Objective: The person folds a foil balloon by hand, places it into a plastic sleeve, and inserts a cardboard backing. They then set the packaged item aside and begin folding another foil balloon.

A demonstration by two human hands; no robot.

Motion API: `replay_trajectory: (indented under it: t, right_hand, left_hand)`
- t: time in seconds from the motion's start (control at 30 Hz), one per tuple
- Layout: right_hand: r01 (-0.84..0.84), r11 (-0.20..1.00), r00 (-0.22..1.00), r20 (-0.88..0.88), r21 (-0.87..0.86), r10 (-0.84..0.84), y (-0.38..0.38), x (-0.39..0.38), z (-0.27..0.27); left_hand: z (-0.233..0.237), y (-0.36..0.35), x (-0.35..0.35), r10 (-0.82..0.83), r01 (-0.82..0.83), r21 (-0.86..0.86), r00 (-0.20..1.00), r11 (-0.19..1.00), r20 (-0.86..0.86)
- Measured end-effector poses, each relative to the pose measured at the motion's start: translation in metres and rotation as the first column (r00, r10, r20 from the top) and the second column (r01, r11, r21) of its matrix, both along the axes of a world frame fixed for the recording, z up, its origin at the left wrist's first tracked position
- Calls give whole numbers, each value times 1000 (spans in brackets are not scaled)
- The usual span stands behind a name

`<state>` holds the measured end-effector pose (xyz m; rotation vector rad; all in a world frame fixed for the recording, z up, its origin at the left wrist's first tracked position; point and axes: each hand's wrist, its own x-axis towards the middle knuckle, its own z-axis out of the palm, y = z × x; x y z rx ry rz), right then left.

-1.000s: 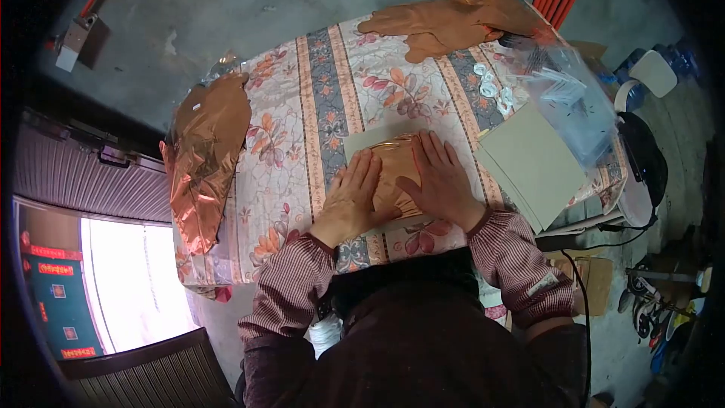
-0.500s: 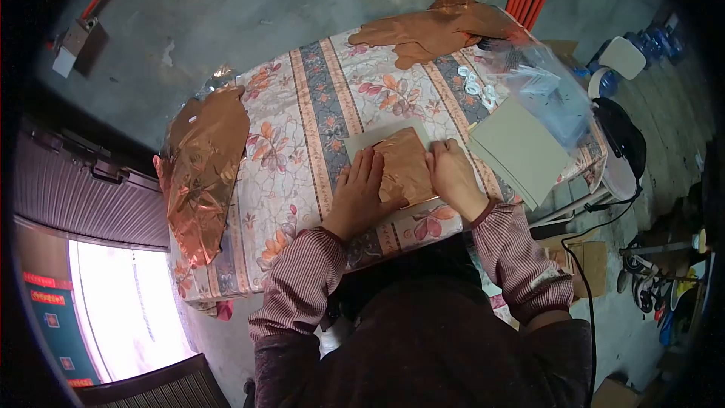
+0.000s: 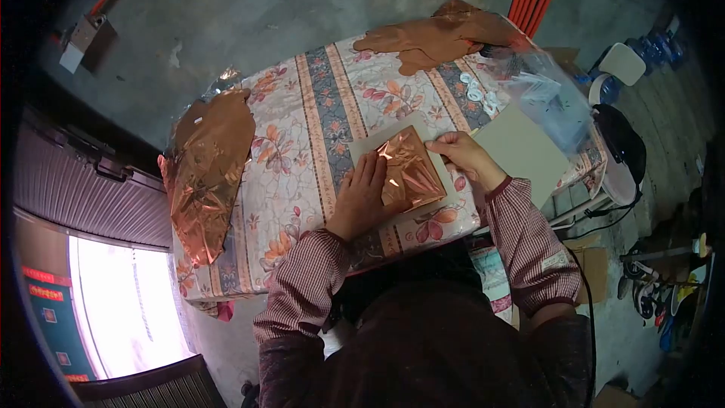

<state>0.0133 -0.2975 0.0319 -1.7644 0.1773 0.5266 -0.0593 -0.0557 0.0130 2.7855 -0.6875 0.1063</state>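
A square of shiny copper-coloured foil (image 3: 414, 170) lies on a grey board (image 3: 368, 140) near the table's front edge. The board shows as a margin around the foil. My left hand (image 3: 361, 195) rests flat on the foil's left part, fingers stretched out and close together. At the upper right edge of the board, my right hand (image 3: 462, 155) is closed, thumb and fingers pinching there. Its fingertips partly hide the grip. To the right of it lies a stack of larger grey-green boards (image 3: 525, 149).
Crumpled copper foil (image 3: 208, 181) lies at the table's left end, with more brown foil (image 3: 438, 36) along the far edge. White rolled pieces (image 3: 473, 88) and clear plastic bags (image 3: 547, 98) sit at the right. A flowered cloth (image 3: 283, 181) covers the table.
My right hand has moved from the foil's right edge to the board's upper right edge. More of the board shows along the right, and the foil now catches more light. My left hand stays on the foil.
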Motion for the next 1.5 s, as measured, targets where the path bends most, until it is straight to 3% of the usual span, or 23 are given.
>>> replay_trajectory:
  t: [0.07, 0.13, 0.17, 0.23, 0.33, 0.4, 0.47, 0.5, 0.53, 0.57, 0.6, 0.67, 0.7, 0.8, 0.87, 0.97, 1.0, 1.07, 1.2, 1.27, 1.4, 1.47, 1.5]
  right_hand:
    - [43, 997, 998, -38, 69, -41, 6, -4, 1]
    - [-16, 985, 989, -149, -174, -11, 11, -6, 1]
    - [-14, 985, 989, -150, -171, -12, 11, -4, -9]
    - [-84, 979, 986, -129, 185, 109, 15, -1, -22]
    - [-116, 992, 993, -10, 54, 116, 18, -12, -5]
    - [-93, 986, 995, 40, 139, 88, 17, -13, -19]
    - [-77, 971, 994, 87, 225, 59, 14, -14, -29]
    - [-52, 946, 994, 110, 321, 17, 15, -19, -19]
    - [-28, 909, 992, 127, 416, -28, 17, -24, -10]
    - [-31, 901, 988, 148, 432, -37, 19, -27, -6]
    - [-37, 900, 989, 148, 434, -31, 21, -29, -3]
    - [-58, 901, 980, 197, 430, -32, 27, -33, 0]
    - [-63, 899, 980, 196, 433, -26, 27, -31, -1]
    - [-69, 914, 988, 157, 400, 6, 28, -32, 0]
    - [2, 817, 1000, 23, 577, -18, 32, -38, 13]
    - [86, 734, 992, -129, 674, 2, 31, -48, 19]
    - [78, 734, 992, -127, 675, 12, 30, -47, 11]
    - [-166, 828, 985, 136, 536, 109, 26, -43, -15]
    - [-243, 767, 970, 171, 594, 174, 29, -47, -3]
    - [-181, 811, 983, 104, 556, 148, 32, -52, 11]
    - [-222, 776, 975, 130, 590, 180, 49, -60, 17]
    - [-211, 845, 977, 119, 491, 175, 58, -68, 39]
    - [-225, 840, 974, 120, 493, 191, 60, -67, 34]
  left_hand:
    - [4, -1, -1, 4, -4, 4, 1000, 1000, -13]
    - [4, -2, -1, 11, -11, 11, 1000, 1000, -26]
    - [4, -2, -1, 19, -18, 17, 999, 1000, -38]
    - [2, -1, -1, 17, -16, 23, 999, 1000, -43]
    - [5, 0, -1, 5, -6, -8, 998, 1000, -67]
    - [5, 3, 2, -1, -3, -48, 996, 999, -87]
    - [1, 11, 8, 56, 0, -519, 994, 855, 93]
    - [1, 10, 6, 63, -4, -516, 993, 856, 96]
    - [1, 9, 3, 124, -126, -876, 989, 465, -77]
    - [2, 8, 0, 87, -246, -967, 964, -60, -251]
    - [3, 9, -2, 94, -246, -967, 963, -60, -251]
    - [5, 12, -9, -276, -568, -822, 799, -50, -535]
    - [16, 5, -20, -148, -595, -802, 789, 58, -596]
    - [17, 4, -24, -184, -572, -820, 805, 14, -564]
    - [18, 6, -24, -130, -566, -823, 813, 48, -567]
    - [18, 11, -25, -100, -551, -834, 829, 19, -550]
    - [14, 12, -24, -88, -537, -842, 838, 50, -539]
    - [12, 14, -28, -55, -530, -845, 844, 71, -534]
    - [14, 15, -36, -1, -512, -837, 853, 196, -522]
    - [16, 18, -44, -84, -487, -870, 866, 84, -493]
    - [18, 29, -58, -46, -494, -867, 867, 62, -497]
    - [24, 42, -64, 59, -468, -844, 881, 264, -470]
    - [31, 56, -70, 100, -508, -810, 859, 293, -502]
